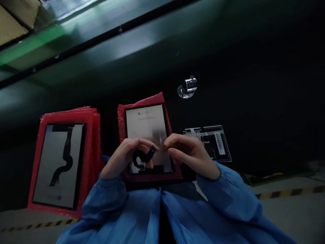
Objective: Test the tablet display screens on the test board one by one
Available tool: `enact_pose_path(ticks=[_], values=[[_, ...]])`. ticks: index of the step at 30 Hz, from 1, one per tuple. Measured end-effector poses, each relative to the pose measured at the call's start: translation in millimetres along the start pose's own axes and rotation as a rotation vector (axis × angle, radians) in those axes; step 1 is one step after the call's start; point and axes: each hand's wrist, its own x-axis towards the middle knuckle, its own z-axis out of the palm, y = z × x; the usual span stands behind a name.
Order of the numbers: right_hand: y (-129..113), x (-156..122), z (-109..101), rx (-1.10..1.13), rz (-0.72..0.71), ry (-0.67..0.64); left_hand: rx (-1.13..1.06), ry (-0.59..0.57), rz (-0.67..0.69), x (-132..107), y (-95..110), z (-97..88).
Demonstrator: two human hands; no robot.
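In front of me a display panel [144, 127] lies back side up on a red bubble-wrap bag [122, 127]. A black flex cable [143, 157] curls up from the panel's near edge. My left hand [127, 152] is closed over the panel's near left part, its fingers gripping the cable near the raised end. Just to the right, my right hand [190, 150] pinches a small brownish-gold piece [164, 148] between thumb and forefinger; its exact kind is too small to tell. A narrow gap separates this piece from the cable end.
To the left, a second panel [61, 162] with its own black flex cable rests on stacked red bubble-wrap bags [92, 149]. A flat dark part with a barcode label [220, 143] lies at right. Farther back stands a shiny metal tally counter [190, 84].
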Motion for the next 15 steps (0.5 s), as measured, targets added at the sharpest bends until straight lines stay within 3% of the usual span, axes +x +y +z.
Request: enact_pose_path(ticks=[6,8,12,15], values=[[-6.5,3.5,3.7,-0.013,0.023,0.012,-0.212,-0.066,0.113,-16.9,-5.0,-8.5],[-8.4,4.9,5.0,-0.059,0.007,0.036,-0.207,-0.118,0.084,-17.0,-4.1,-8.5],[-9.4,7.0,7.8,-0.098,0.019,0.046,0.149,-0.213,-0.028,-12.8,7.0,-2.2],[-8.6,8.2,8.9,-0.110,0.011,0.052,0.289,-0.412,-0.105,-10.7,9.7,-2.3]])
